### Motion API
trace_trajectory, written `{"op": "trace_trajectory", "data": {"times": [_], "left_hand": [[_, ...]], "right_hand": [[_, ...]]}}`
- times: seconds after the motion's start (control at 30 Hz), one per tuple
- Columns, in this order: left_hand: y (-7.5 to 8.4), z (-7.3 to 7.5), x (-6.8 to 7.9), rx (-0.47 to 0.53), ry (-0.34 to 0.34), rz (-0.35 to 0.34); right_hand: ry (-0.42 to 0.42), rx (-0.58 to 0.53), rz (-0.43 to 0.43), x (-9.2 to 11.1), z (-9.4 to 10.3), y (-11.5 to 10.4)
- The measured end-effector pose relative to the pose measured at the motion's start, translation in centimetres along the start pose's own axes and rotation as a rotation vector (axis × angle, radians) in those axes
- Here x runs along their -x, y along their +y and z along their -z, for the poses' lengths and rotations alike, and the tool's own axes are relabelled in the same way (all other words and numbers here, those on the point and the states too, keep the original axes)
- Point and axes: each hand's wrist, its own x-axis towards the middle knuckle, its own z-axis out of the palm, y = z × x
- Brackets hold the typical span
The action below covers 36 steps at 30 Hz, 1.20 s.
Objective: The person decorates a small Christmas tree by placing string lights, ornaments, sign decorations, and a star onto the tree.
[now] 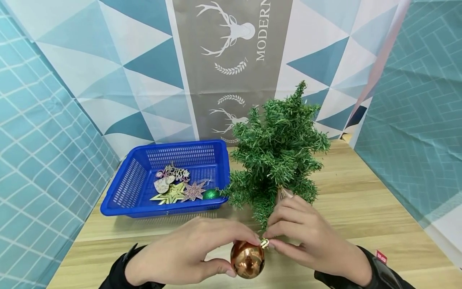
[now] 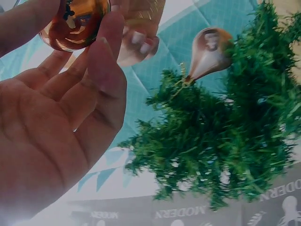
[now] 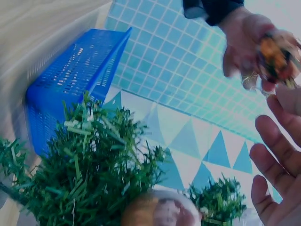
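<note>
A shiny copper Christmas ball (image 1: pixel 247 260) is held low in front of the tree. My left hand (image 1: pixel 187 251) grips it between thumb and fingers. At the ball's gold cap (image 1: pixel 265 243), the thumb and forefinger of my right hand (image 1: pixel 304 235) pinch the cap's loop end. Behind them stands a small green artificial Christmas tree (image 1: pixel 279 148). From one of its branches hangs a copper, drop-shaped ornament (image 2: pixel 211 52) on a gold cord, mostly hidden behind my right hand in the head view.
A blue plastic basket (image 1: pixel 166 210) stands left of the tree. Inside lie a Merry Christmas sign (image 1: pixel 175 173), a gold star (image 1: pixel 172 194), a pink glitter star (image 1: pixel 194 191) and a green ball (image 1: pixel 211 194). Patterned cloths hang behind and beside the wooden table (image 1: pixel 364 200).
</note>
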Motion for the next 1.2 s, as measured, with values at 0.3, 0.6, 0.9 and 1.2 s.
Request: {"op": "trace_trajectory", "data": {"times": [0.3, 0.6, 0.9, 1.2], "left_hand": [[-1.2, -1.0, 1.9, 0.079, -0.103, 0.163], [-3.6, -3.6, 0.7, 0.183, -0.198, 0.108], [-3.0, -4.6, -2.5, -0.041, 0.328, 0.031], [-2.8, -2.8, -3.9, -0.08, 0.52, 0.055]], "right_hand": [[-0.015, -0.245, -0.021, 0.4, 1.4, 0.0], [-0.125, -0.382, -0.04, -0.6, 0.9, -0.8], [-0.068, -0.191, -0.095, -1.5, 1.1, -1.1], [-0.089, 0.037, -0.264, -3.4, 2.2, -0.7]]}}
